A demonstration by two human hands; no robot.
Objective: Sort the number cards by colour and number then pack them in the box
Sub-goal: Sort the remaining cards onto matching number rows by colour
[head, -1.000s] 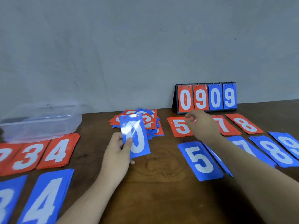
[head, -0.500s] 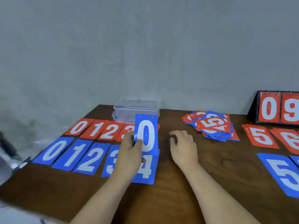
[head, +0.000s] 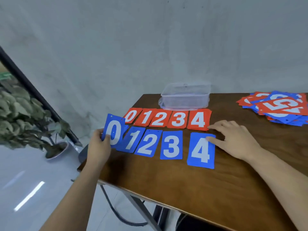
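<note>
Pinching the blue 0 card (head: pixel 114 130), my left hand (head: pixel 98 145) hovered at the table (head: pixel 183 189)'s left edge; the clear plastic box (head: pixel 185 97) stood behind the red row (head: pixel 168 120), my right hand (head: pixel 233 140) resting relaxed fingers on the blue 4 card (head: pixel 200 150), the unsorted pile (head: pixel 276 107) far right.

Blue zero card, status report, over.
Left hand pinches blue zero card, left of blue one card. Right hand touches blue four card. Nothing blocking.
</note>
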